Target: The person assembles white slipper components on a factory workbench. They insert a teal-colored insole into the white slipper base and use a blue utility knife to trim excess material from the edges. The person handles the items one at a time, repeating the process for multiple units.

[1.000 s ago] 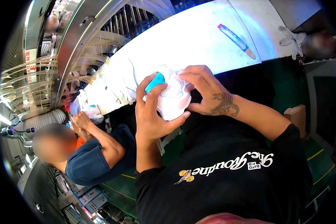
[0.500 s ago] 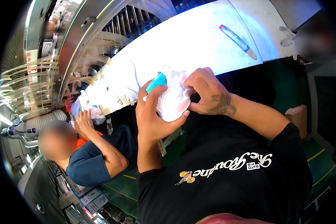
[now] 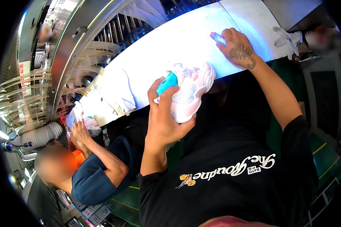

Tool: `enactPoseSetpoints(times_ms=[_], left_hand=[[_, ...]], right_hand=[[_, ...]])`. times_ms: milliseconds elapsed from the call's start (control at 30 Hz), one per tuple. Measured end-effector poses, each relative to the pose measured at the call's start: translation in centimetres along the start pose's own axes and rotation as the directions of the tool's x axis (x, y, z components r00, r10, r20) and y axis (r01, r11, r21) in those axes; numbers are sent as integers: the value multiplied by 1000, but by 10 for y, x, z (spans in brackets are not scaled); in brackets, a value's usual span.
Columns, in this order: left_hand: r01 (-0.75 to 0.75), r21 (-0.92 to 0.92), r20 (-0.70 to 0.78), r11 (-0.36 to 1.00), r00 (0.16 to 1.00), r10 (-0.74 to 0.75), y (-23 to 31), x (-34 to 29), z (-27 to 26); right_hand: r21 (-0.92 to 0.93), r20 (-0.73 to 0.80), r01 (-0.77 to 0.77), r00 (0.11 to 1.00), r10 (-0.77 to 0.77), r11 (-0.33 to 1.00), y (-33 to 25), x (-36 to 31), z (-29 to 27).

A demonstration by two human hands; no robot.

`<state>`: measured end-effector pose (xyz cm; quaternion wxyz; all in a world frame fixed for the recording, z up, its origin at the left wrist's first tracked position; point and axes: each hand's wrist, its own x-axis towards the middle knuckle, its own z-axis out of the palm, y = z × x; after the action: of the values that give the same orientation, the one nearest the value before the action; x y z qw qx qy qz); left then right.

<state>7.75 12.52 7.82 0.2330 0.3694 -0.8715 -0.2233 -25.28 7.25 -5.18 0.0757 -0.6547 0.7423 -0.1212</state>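
Note:
My left hand (image 3: 165,113) is closed around a pale pink and white sneaker (image 3: 189,98) at the table's near edge. A bright blue shoe last (image 3: 167,83) fills its opening, under my left fingers. The chunky white sole faces right and toward me. My right hand (image 3: 236,47), apart from the shoe, is closed over a slim blue tool (image 3: 218,38) on the table to the far right. Only its pink-tipped end shows past my thumb and fingers; the rest is hidden under my hand.
The white table (image 3: 147,64) runs from lower left to upper right. On the left, a co-worker (image 3: 102,166) in a dark blue shirt handles a whitish item. White gloves (image 3: 288,41) are near another person at the far right. Clear hoses (image 3: 26,94) and metal machinery line the back left.
My right hand has left the sneaker, moved right and away, and closed over the blue tool. The sneaker, still in my left hand, now shows more of its side and sole.

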Motion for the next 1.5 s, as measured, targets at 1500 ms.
enactPoseSetpoints(times_ms=[1500], left_hand=[[35,169,-7,985,999,-34,16,4,8]], right_hand=[[171,92,-342,939,-330,-924,-104,-66,-20]])
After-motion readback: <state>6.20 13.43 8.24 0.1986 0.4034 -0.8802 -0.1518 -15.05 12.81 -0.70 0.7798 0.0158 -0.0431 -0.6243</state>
